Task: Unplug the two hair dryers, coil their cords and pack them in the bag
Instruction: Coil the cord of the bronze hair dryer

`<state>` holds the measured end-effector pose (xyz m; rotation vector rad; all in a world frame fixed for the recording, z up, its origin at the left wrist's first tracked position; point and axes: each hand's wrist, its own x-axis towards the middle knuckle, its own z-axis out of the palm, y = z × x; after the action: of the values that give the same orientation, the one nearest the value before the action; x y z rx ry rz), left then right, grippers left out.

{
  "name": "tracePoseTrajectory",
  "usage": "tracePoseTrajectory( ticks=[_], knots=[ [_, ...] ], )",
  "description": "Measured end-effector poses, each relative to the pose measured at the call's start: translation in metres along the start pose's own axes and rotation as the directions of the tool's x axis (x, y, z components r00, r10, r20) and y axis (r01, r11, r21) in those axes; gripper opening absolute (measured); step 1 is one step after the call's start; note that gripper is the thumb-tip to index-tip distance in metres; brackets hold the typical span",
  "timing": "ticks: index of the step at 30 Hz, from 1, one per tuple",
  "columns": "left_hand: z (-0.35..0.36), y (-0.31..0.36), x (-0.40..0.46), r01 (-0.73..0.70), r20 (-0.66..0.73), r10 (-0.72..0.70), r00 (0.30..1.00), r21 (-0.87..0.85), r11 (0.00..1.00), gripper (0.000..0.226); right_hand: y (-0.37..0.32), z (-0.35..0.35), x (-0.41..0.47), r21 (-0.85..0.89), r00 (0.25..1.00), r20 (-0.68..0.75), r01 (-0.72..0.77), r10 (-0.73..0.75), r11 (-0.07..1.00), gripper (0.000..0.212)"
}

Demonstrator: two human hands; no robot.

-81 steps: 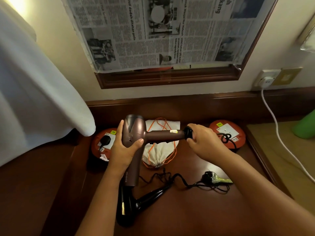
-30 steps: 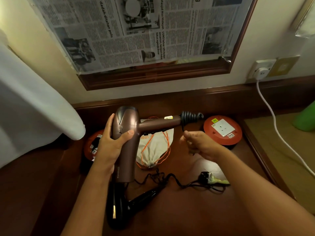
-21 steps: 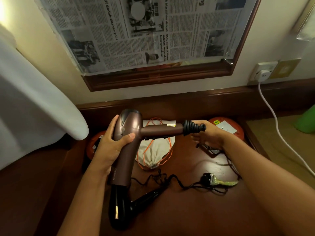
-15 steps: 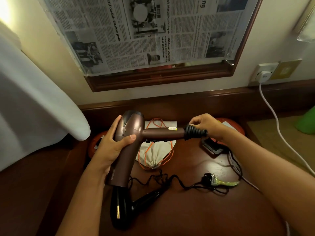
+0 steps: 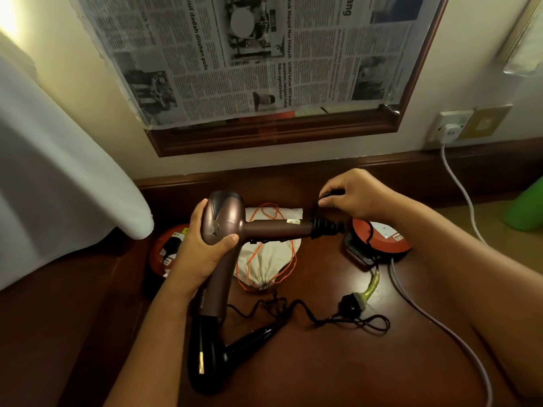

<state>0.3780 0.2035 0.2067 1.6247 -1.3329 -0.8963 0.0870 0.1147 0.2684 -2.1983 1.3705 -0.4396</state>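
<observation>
Left hand (image 5: 202, 254) grips brown dryer (image 5: 226, 230) above bag (image 5: 269, 268), steadying it; right hand (image 5: 355, 195) pinches cord (image 5: 326, 196), likely for coiling.

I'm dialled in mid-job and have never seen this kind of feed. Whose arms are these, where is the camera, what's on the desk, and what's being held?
There is no machine here: the arms belong to a person, filmed by one wide-angle camera on their head, looking down at a wooden desk. The left hand grips the body of a brown hair dryer. The right hand pinches that dryer's black cord near the end of the handle. On the desk lie a black hair dryer, its loose cord and plug, a white drawstring bag with an orange cord, and two round orange socket units, one at each side. A white cable runs from a wall socket.
</observation>
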Motion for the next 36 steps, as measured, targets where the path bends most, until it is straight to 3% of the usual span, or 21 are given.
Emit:
tracePoseTrajectory(
  ticks=[6,11,15,21,26,29,36],
  knots=[
    [0.006,-0.009,0.001,0.002,-0.107,0.001,0.994,0.023,1.000,0.091,-0.015,0.009,-0.014,-0.104,0.998,-0.056,0.018,-0.024,0.994,0.017],
    [0.009,-0.008,0.000,0.010,-0.175,-0.003,0.985,0.039,0.999,0.090,-0.024,0.031,-0.028,-0.079,0.992,-0.122,0.004,-0.014,0.997,0.016],
    [0.007,-0.009,-0.004,0.014,-0.210,-0.004,0.978,0.045,0.999,0.090,-0.029,0.056,-0.043,0.041,0.982,-0.189,-0.003,0.011,0.999,0.019],
    [0.003,-0.010,-0.012,0.016,-0.238,-0.023,0.971,-0.035,0.999,0.088,-0.027,0.088,-0.060,0.363,0.956,-0.213,-0.112,0.199,0.925,0.034],
    [-0.001,-0.006,-0.016,0.009,-0.250,-0.036,0.968,-0.109,0.994,0.087,-0.026,0.089,-0.068,0.609,0.955,-0.138,-0.128,0.264,0.783,0.019],
    [0.000,-0.002,-0.018,-0.002,-0.243,-0.027,0.970,-0.118,0.993,0.088,-0.022,0.091,-0.070,0.656,0.945,-0.094,-0.177,0.313,0.734,0.016],
    [0.003,0.003,-0.019,0.017,-0.236,-0.070,0.969,-0.218,0.976,0.089,-0.018,0.089,-0.066,0.642,0.941,-0.001,-0.259,0.338,0.722,0.035]
  ],
)
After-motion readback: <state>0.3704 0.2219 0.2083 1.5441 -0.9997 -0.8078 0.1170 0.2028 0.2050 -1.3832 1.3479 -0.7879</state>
